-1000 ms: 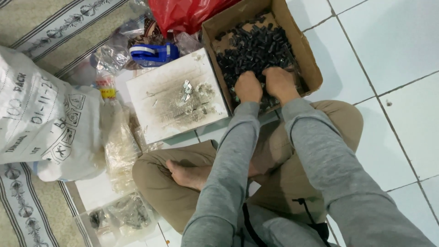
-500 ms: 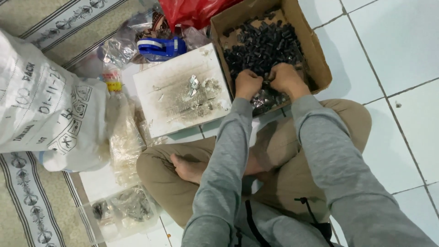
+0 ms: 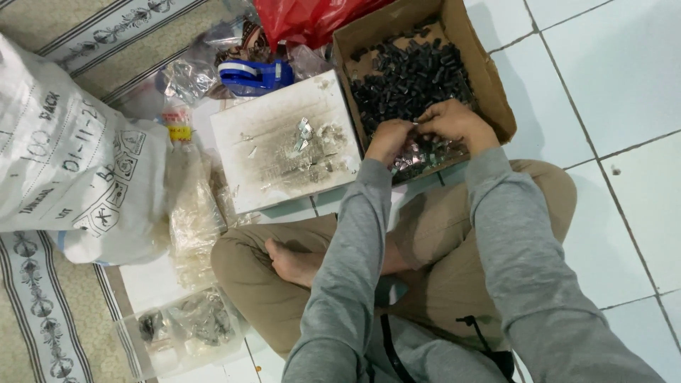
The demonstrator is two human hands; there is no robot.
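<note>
Fingers of both hands pinch together on a small piece, too tiny to identify, over the cardboard box of black parts. Left hand, right hand touching. Box's far edge cut off.

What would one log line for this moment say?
left hand: fingering small dark parts | right hand: same spot | cardboard box: open, on floor | white board: beside box, metal bits on it
</note>
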